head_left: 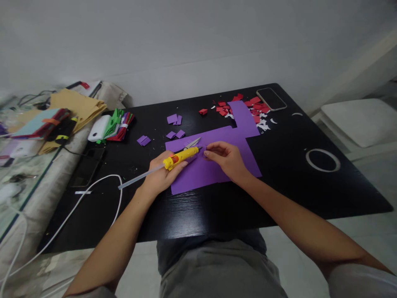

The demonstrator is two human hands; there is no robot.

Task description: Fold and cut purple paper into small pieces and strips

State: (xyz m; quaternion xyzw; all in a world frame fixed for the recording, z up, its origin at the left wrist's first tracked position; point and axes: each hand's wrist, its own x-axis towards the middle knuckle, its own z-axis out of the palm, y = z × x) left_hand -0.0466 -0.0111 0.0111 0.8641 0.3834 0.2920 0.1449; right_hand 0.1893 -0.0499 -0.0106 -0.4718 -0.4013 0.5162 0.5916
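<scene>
My left hand (161, 171) is closed round a yellow hot glue gun (181, 158), whose clear glue stick (141, 177) juts out backward past the wrist. The gun's nozzle points right, close to a small purple paper piece (203, 151). That piece is pinched in the fingertips of my right hand (226, 159); its exact shape is partly hidden. Both hands are over a large purple paper sheet (211, 176) lying on the black table. Scissors (192, 143) lie on the sheet just behind the glue gun.
Small purple paper pieces (144, 140) lie left of the sheet. Red paper pieces (257, 108), white scraps and a phone (271, 99) are at the back right. A tape ring (323, 160) lies right. A white cable (89, 194) loops at left, near another phone (87, 167).
</scene>
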